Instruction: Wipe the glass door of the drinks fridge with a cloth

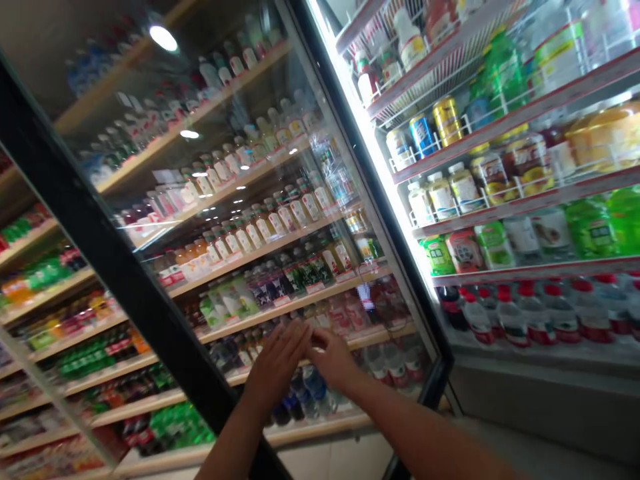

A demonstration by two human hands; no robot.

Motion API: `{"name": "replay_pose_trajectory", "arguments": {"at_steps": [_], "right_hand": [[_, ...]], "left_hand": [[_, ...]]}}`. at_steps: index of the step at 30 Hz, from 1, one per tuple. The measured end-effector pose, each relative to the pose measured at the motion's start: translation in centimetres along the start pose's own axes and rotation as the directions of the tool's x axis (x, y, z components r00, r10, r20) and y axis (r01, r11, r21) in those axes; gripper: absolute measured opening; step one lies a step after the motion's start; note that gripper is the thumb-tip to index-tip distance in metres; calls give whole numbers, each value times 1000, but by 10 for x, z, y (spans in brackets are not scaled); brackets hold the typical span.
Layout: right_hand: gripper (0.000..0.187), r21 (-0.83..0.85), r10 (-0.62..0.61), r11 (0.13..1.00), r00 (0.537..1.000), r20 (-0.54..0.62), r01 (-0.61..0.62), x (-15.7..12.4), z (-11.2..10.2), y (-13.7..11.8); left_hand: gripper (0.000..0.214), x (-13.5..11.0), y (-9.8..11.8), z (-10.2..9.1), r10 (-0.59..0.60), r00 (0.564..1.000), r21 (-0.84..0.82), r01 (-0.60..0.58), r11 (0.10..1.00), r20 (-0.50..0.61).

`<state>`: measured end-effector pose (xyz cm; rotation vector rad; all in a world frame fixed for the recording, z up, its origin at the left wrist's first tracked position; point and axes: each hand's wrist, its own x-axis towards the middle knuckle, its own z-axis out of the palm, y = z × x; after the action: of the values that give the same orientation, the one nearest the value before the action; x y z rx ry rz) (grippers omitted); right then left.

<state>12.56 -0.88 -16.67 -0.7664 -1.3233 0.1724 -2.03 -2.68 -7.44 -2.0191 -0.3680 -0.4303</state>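
Observation:
My left hand (281, 360) is raised in front of the glass door (240, 143), with its fingers stretched out and close together. My right hand (334, 359) meets it from the right, its fingers bent and a gap showing between thumb and forefinger. The fingertips of both hands come together, and the right ones are partly hidden behind the left. I see nothing held in either hand. Through the glass, behind the hands, stand rows of bottled drinks (300, 390) on wooden shelves.
A lit cooler to the right holds cans (447, 121), bottles with red caps (515, 313) and green packs (590, 223) on wire shelves. The door's dark frame (373, 153) stands beside it. A second dark frame (115, 247) slants across the left. Pale floor tiles (333, 460) show below.

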Motion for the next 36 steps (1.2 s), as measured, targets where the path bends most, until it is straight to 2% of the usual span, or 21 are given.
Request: {"name": "replay_pose_trajectory", "arguments": {"at_steps": [3, 6, 8, 11, 13, 15, 16, 18, 20, 22, 24, 25, 26, 27, 29, 31, 32, 33, 34, 35, 36], "right_hand": [[62, -217, -36, 975, 999, 11, 37, -21, -24, 24], [112, -435, 1, 897, 983, 182, 79, -45, -36, 53], [134, -506, 47, 856, 959, 281, 106, -55, -37, 64], [143, -549, 67, 826, 944, 324, 130, -56, -37, 68], [142, -548, 59, 823, 938, 342, 149, -53, -38, 66], [141, -549, 61, 821, 932, 357, 156, -51, -41, 63], [141, -551, 66, 819, 929, 363, 157, -50, -42, 62], [139, -563, 82, 813, 928, 363, 149, -50, -43, 61], [138, -579, 94, 804, 931, 354, 139, -50, -43, 61], [137, -587, 90, 796, 931, 353, 146, -51, -41, 62], [135, -596, 86, 787, 930, 358, 157, -52, -39, 63], [133, -604, 87, 781, 930, 356, 158, -53, -38, 64], [133, -613, 91, 775, 932, 350, 155, -53, -37, 65], [133, -620, 94, 770, 935, 342, 150, -54, -37, 66], [134, -625, 96, 767, 937, 334, 144, -54, -35, 68], [137, -611, 92, 777, 933, 349, 152, -54, -35, 69], [139, -602, 90, 783, 929, 358, 156, -53, -35, 69], [140, -595, 87, 788, 927, 365, 160, -53, -35, 69], [140, -592, 84, 789, 926, 367, 163, -53, -35, 69], [141, -593, 80, 788, 927, 365, 166, -53, -35, 70], [141, -598, 78, 784, 930, 360, 166, -53, -35, 71]], "left_hand": [[52, -6, 13, -2, -137, 990, -3, 137, 991, -28], [55, -20, 38, -1, -249, 968, -15, 249, 968, 4], [55, -30, 58, 4, -254, 967, -43, 255, 966, 22], [50, -42, 82, 13, -234, 971, -51, 237, 970, 44], [48, -43, 82, 15, -190, 980, -32, 192, 981, 57], [51, -37, 64, 10, -128, 990, -15, 129, 992, 63], [54, -30, 49, 4, -110, 991, -5, 111, 994, 69], [59, -9, 10, -16, -155, 985, 35, 153, 988, 72], [62, 17, -32, -41, -307, 951, 84, 303, 949, 44], [63, 39, -64, -62, -412, 908, 132, 419, 898, -78], [62, 47, -73, -70, -510, 842, 162, 535, 829, -173], [61, 44, -65, -68, -533, 827, 175, 560, 810, -178], [59, 36, -51, -61, -532, 835, 189, 550, 813, -143], [58, 22, -29, -50, -503, 860, 201, 509, 837, -85], [52, -16, 29, -20, -367, 927, 189, 349, 918, 71], [49, -57, 85, 10, -212, 976, 130, 203, 971, 59], [48, -72, 105, 22, -115, 992, 99, 109, 989, 58], [48, -82, 117, 29, -56, 996, 83, 51, 995, 63], [49, -85, 118, 32, -39, 996, 90, 31, 995, 83], [51, -80, 110, 29, -45, 995, 101, 36, 994, 89], [52, -68, 94, 22, -68, 994, 116, 58, 992, 89]]}}
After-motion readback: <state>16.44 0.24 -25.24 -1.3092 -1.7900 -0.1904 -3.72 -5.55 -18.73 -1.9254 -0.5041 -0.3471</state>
